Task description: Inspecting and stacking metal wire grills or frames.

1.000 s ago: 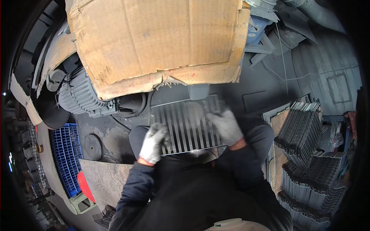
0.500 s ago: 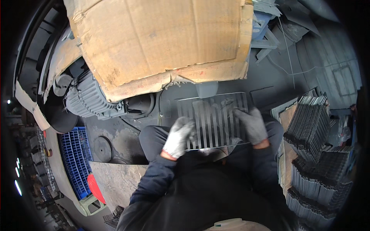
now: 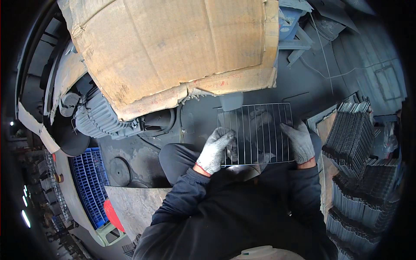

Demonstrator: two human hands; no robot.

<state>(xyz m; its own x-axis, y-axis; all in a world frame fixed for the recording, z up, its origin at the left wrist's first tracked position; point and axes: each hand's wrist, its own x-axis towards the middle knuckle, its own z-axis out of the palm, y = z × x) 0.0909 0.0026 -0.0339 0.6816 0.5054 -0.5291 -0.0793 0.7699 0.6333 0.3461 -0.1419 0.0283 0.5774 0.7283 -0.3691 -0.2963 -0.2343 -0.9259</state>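
A rectangular wire rack (image 3: 257, 134) with thin parallel bars lies level over my lap, between my two gloved hands. My left hand (image 3: 216, 149), in a grey-white work glove, is closed round its left side near the front corner, with the fingers partly behind the wires. At the right edge, my right hand (image 3: 300, 142) grips the frame, its thumb on top and its other fingers partly hidden. Dark smudged shapes show through the bars. Below the rack's front edge a shiny curved metal piece (image 3: 242, 172) is partly visible.
Brown cardboard (image 3: 173, 47) covers something ahead. A grey finned motor (image 3: 102, 115) stands at the left, with a blue plastic crate (image 3: 89, 182) nearer me. On the right are upright stacks of wire racks (image 3: 350, 136). A metal sheet (image 3: 134, 201) lies by my left arm.
The rack, streaked by motion before, now shows sharply and has shifted to the right. Both hands have moved right with it, and my right fingers have closed on its edge.
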